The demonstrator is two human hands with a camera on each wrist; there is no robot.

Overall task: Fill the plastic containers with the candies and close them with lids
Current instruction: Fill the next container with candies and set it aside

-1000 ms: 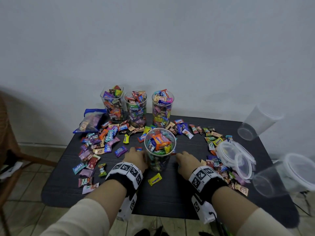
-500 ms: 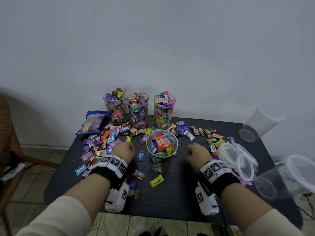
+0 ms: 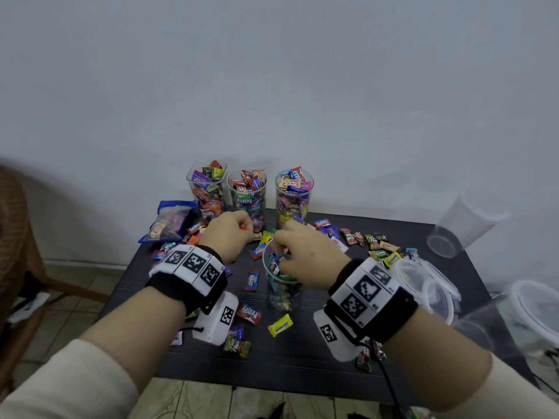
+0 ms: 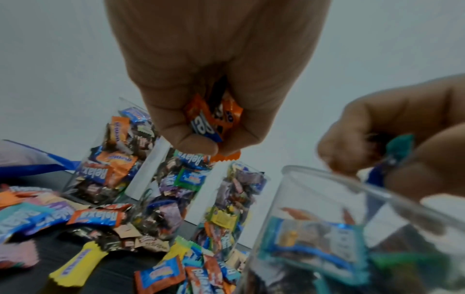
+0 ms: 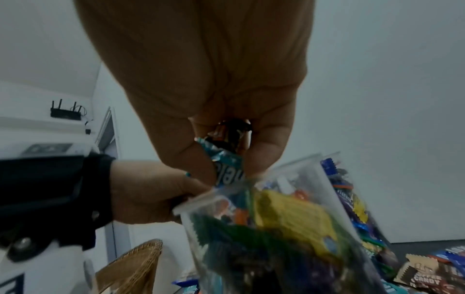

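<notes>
Wrapped candies [image 4: 214, 121]: light, crinkly, slick film; judged best bunched in curled fingers, not pinched by a wrapper tail. Left hand [image 3: 228, 234] is fisted on an orange clutch just left of the open container [image 3: 279, 285], mid-table. Right hand [image 3: 305, 261], over its rim, is closed on teal-wrapped pieces [image 5: 226, 165]. Container thin-walled, probably tippy. Three full containers [image 3: 249, 192] behind; lids [image 3: 429, 282] to the right

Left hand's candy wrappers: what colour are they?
Mostly orange, one with a blue band, on the candies gripped by the left hand; clearest in the left wrist view.
</notes>
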